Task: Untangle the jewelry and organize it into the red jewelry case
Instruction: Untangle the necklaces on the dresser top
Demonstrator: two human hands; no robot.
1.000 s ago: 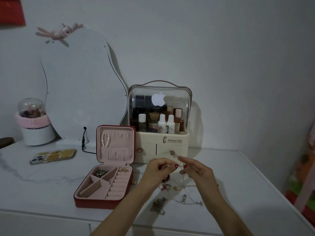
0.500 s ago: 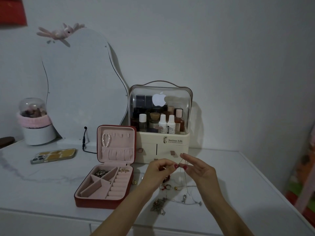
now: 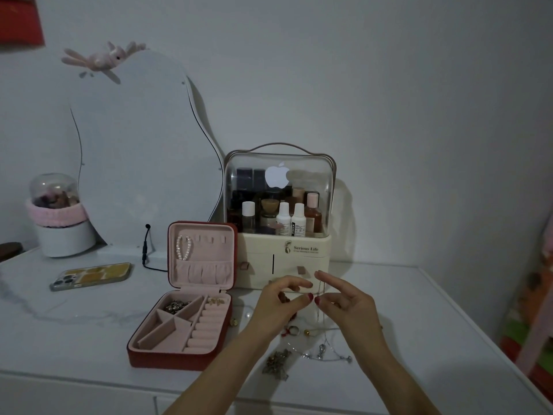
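Between pinching left hand point(image 3: 281, 304) and right hand point(image 3: 348, 305): thin chain point(image 3: 320, 298), barely discernible.

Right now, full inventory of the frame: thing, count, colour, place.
jewelry case: 1, red with pink lining, open, table left of centre
pearl bracelet: 1, white, hanging in the case lid
cosmetics organizer: 1, cream with clear dome, behind the hands, bottles inside
mirror: 1, wavy outline, leaning on the wall
plush toy: 1, pink, on top of the mirror
phone: 1, yellow patterned back, face down, table left
domed pot: 1, white with pink band, far left
loose jewelry: several pieces, silver and gold, table under the hands
thin chain: 1, silver, hanging from the fingers
table: 1, white
left hand: pinching the chain
right hand: pinching the chain
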